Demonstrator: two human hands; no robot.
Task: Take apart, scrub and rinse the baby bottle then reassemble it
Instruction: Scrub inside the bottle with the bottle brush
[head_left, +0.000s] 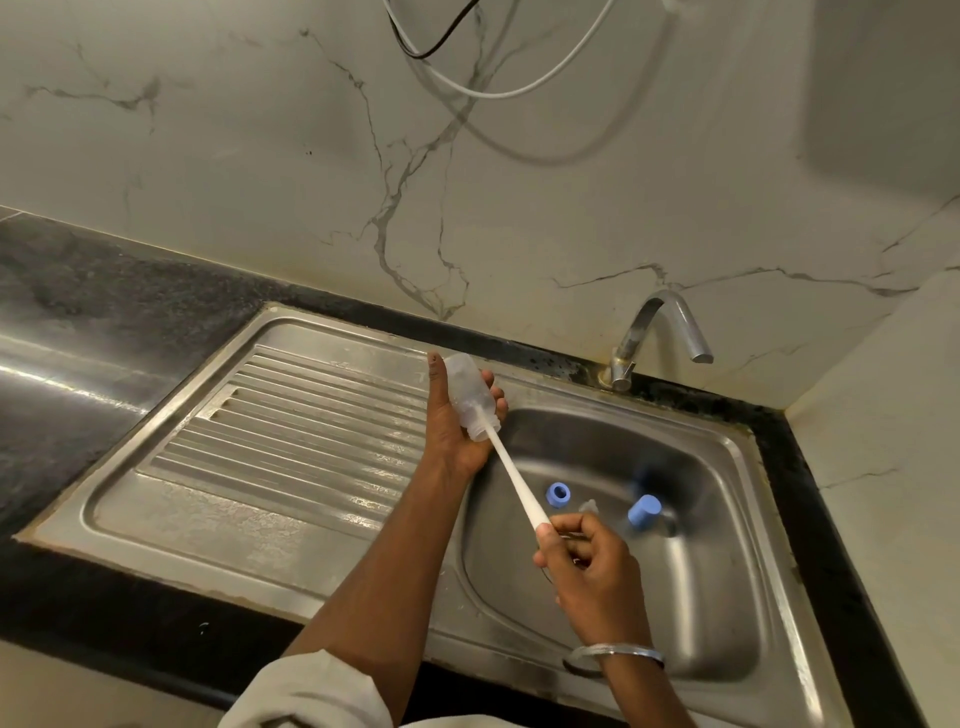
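Observation:
My left hand (451, 422) grips the clear baby bottle body (470, 396) above the sink's left rim, its open neck tilted down toward me. A white bottle brush handle (517, 480) runs from inside that neck down to my right hand (592, 569), which is closed on its lower end. The brush head is hidden inside the bottle. In the steel sink basin (701, 597) lie a blue screw ring (558, 493), a clear teat (589, 506) and a blue cap (644, 512).
A chrome tap (657, 332) stands behind the basin, with no water visible. A ribbed steel draining board (291, 415) lies to the left, set in a dark stone counter (78, 312). White cables (519, 88) hang on the marble wall.

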